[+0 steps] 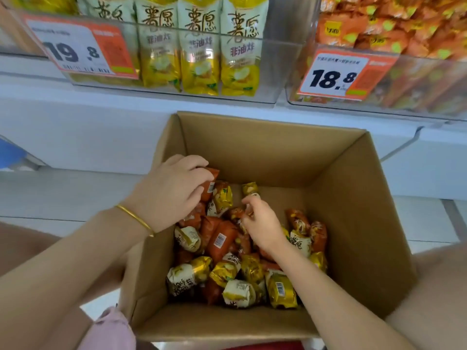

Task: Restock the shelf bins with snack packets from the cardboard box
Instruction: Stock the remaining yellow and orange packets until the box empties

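Shelving [75,127] in white is running across the far side, carrying two clear bins. At the far left, the left bin [285,41] is holding a row of upright yellow-and-green packets [199,46], and a price tag reading 19.8 [75,46] is hanging on its front. Nearer, at the bottom left edge, a pink sleeve [111,329] is showing just beside the near left corner of the cardboard box [353,185]. This box is sitting open below the bins, in the middle of the scene. The left hand [174,188], with a gold bangle [136,218] on its wrist, is reaching over the box's left wall. Its fingers are curling round an orange packet [211,181] and holding it above the far left part of the pile. Inside the box, the loose snack packets [227,274] are lying in a jumbled heap on the bottom. Orange ones are mixing with yellow, gold and white ones, and several are showing barcode labels. The right hand [262,228] is reaching down into the middle of that heap. Its fingers are bending close together over the packets with the tips touching the wrappers. Whether they are actually pinching one cannot be told from this view. At the far right, the right bin [429,72] is holding a heap of orange packets with green spots [394,29], and a second price tag reading 18.8 [336,77] is hanging on its front.
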A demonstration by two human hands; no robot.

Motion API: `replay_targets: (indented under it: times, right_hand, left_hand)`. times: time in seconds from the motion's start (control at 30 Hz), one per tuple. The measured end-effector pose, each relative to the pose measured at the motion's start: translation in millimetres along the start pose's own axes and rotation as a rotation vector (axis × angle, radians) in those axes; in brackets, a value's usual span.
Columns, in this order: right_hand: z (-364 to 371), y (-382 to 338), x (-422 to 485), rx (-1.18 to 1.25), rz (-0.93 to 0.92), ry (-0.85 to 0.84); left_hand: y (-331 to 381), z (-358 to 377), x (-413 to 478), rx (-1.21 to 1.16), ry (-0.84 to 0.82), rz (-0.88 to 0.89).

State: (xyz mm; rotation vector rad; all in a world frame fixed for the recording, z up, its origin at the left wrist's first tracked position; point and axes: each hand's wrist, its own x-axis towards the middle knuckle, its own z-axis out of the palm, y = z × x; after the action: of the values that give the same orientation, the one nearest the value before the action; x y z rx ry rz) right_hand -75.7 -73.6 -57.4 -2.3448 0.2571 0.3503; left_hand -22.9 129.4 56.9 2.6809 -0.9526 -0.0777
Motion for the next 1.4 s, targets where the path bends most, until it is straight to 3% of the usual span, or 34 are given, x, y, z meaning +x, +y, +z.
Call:
replay_targets:
  times: [0.27, 0.57, 0.8, 1.27, 1.4]
  right_hand:
    - [44.6, 28.0, 16.9, -0.187, 0.097, -0.292]
    - [87.1, 15.2, 26.4, -0.570, -0.060, -0.387]
    - [110.3, 6.6, 47.6, -0.526, 0.099, -0.451]
    - [116.5, 3.1, 42.5, -0.141, 0.389, -0.282]
    - [116.7, 5.3, 41.2, -0.076, 0.388, -0.220]
  left_hand:
    - [7.2, -1.4, 10.2, 0.003, -0.136, 0.011]
    - [8.0, -7.3, 16.2, 0.033, -0.178, -0.037]
    - [-0.5, -11.1, 14.5, 0.051, -0.163, -0.074]
    - [4.9, -13.3, 16.8, 0.027, -0.147, -0.063]
    - [6.6, -13.7, 16.4, 0.058, -0.177, -0.066]
